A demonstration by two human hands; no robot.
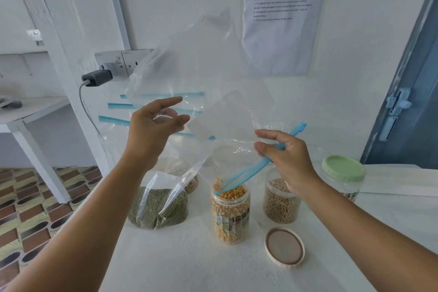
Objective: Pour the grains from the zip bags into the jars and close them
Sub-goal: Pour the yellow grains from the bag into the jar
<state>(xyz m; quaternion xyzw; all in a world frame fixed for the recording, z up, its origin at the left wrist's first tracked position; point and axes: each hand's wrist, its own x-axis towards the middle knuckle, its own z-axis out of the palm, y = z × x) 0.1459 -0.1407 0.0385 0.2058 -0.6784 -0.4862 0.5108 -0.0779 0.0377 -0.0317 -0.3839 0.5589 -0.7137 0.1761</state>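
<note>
I hold a nearly empty clear zip bag [201, 73] upside down above an open jar of yellow grains [230, 216]. A few yellow grains sit in the bag's lowest corner, right at the jar's mouth. My right hand [284, 156] pinches the bag's blue zip strip [248, 173]. My left hand [156, 123] is at the bag's left side with fingers straight and spread, touching the plastic. A cream lid [284, 248] lies flat on the table in front of the jars.
A jar of beige grains [280, 206] stands right of the yellow one, partly behind my right wrist. A green-lidded jar [343, 173] stands further right. A bag of green beans [154, 206] and another grain bag [189, 180] lie left. Empty zip bags [113, 119] lie behind.
</note>
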